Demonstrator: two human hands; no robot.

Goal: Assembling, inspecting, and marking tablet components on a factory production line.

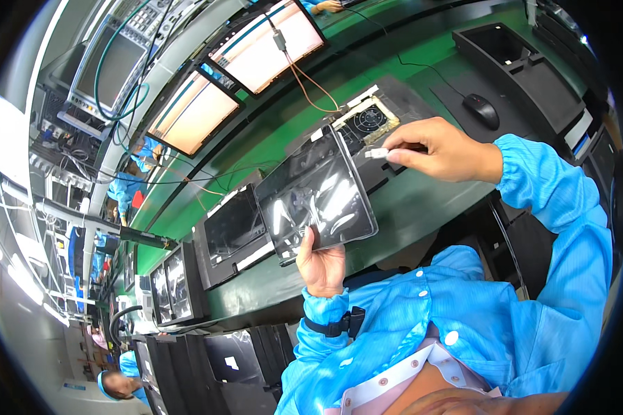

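- Tablet [315, 197]: glossy dark face up toward the head, white light streaks across it, set aslant above the worktop [408, 214]; contact with the surface below hard to tell.
- Left hand [322, 268] at tablet's 6 o'clock, gripping the near edge, thumb over the face, fingers hidden behind.
- Dark strap [336, 323] round the left wrist.
- Right hand [436, 149] at tablet's 2 o'clock, pinching a small white piece [375, 153] between thumb and forefinger; exact kind too small to tell.
- From tablet, at 1 o'clock: square module with round black fan [370, 119], just beyond the white piece.
- At 2 o'clock, farther out: black mouse [480, 111].
- At 8 o'clock: dark flat panel [234, 225] lying near.
- At 10 and 11 o'clock: two lit monitors [194, 114], orange cable [301, 86] hanging before the farther one.
- At 9 o'clock, well apart: co-worker in blue [123, 190].
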